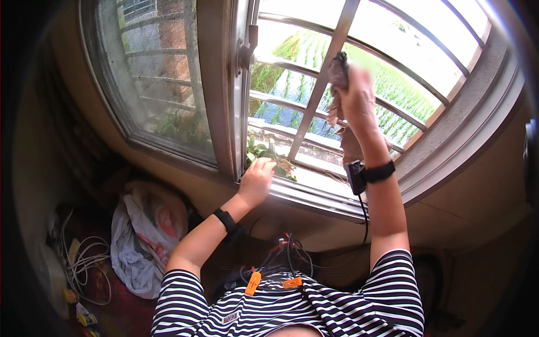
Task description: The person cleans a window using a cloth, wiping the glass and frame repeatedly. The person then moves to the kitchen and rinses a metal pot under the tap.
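My right hand (358,94), partly blurred, grips a crumpled brown cloth (338,78) up against the metal window grille (310,105). The cloth's loose end hangs down behind my forearm, and a dark bunched tip sticks out above my fingers. Lower down, my left hand (257,179) rests at the sill beside the sliding window's frame, its fingers curled over. Green leafy plants (262,151) are just beyond those fingertips. Whether the left fingers hold anything is hidden. Below both hands runs the metal window track (313,197).
A dusty glass sash (164,80) with a latch (246,54) stands at left. A white plastic bag (141,236) and coiled pale cables (86,261) lie lower left. A black cable (364,219) hangs from the device on my right wrist. Outside is a flooded green field.
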Demonstrator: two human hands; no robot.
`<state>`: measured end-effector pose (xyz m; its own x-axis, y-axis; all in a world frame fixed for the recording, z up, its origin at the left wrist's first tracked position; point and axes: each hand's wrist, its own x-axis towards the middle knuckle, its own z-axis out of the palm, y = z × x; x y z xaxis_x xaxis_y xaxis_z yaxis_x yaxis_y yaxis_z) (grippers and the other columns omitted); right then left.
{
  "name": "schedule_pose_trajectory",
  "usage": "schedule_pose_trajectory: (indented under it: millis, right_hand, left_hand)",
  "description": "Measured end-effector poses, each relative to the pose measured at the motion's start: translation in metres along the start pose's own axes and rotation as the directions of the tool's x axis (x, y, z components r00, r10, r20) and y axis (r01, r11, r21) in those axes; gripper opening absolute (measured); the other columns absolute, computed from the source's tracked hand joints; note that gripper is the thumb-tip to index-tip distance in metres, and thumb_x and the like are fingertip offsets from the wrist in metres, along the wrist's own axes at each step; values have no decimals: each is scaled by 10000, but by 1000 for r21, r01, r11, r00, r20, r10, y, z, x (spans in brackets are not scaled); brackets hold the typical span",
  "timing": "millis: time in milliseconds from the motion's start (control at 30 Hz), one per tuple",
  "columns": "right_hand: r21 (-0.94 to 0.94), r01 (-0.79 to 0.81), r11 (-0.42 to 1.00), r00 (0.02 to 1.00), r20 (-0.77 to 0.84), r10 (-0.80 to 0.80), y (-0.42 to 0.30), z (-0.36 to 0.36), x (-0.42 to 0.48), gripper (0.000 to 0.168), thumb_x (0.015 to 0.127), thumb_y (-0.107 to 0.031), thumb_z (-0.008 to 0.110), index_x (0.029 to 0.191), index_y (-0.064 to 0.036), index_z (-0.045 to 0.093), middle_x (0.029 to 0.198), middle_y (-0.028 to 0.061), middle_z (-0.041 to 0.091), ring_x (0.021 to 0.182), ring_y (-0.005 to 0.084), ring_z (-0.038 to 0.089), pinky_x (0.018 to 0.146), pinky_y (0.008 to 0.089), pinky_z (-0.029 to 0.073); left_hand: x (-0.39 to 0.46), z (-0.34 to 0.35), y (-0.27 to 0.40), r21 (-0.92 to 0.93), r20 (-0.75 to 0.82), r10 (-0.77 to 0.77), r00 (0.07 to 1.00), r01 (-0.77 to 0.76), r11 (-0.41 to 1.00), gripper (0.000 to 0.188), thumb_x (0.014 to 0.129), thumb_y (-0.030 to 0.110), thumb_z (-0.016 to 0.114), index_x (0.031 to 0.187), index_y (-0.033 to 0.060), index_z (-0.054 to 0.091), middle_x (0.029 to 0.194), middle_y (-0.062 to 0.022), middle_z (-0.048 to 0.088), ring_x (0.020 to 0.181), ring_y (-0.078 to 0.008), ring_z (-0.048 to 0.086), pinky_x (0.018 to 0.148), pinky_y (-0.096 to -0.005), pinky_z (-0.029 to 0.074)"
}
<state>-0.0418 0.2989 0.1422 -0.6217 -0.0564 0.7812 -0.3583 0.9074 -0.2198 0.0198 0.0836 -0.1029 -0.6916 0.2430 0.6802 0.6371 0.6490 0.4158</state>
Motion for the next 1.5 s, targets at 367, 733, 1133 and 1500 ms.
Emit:
schedule_pose_trajectory:
  millis: [367, 733, 1133, 1500]
  right_hand:
    - [-480, 106, 871, 991, -18, -131, 48, -29, -16, 147, 895, -75, 560, 1007, -39, 649, 1084, 105, 507, 1008, 279, 535, 893, 417, 481]
    - [-714, -385, 585, 917, -224, 329, 116, -96, -47, 219, 933, -87, 567, 1128, 14, 578, 1127, 149, 530, 947, 321, 647, 807, 396, 571]
    - [33, 19, 999, 972, -234, -10, 23, 18, -29, 339, 827, 71, 633, 1147, -36, 661, 1069, 101, 487, 842, 207, 608, 768, 340, 577]
    - [-461, -184, 868, 924, -382, -7, 86, -47, -53, 150, 960, -35, 549, 1002, 96, 607, 1059, 187, 553, 729, 244, 699, 552, 306, 615]
  left_hand:
    - [-10, 16, -23, 41, -1, 24, 1000, -24, 999, 297, 850, 43, 628, 1137, -3, 566, 1171, -163, 557, 1130, -362, 535, 1103, -453, 393]
    - [-10, 19, -22, 73, -10, 67, 998, -67, 995, 272, 845, 58, 597, 1105, -18, 565, 1162, -179, 551, 1123, -374, 535, 1097, -459, 399]
    - [-13, 28, -30, 85, 24, 56, 998, -58, 995, 286, 833, 74, 594, 1106, -9, 564, 1176, -181, 551, 1139, -384, 521, 1109, -503, 378]
    - [-12, 22, -28, 93, 20, 54, 998, -55, 994, 258, 838, 79, 591, 1080, -9, 576, 1151, -181, 557, 1124, -382, 528, 1096, -475, 391]
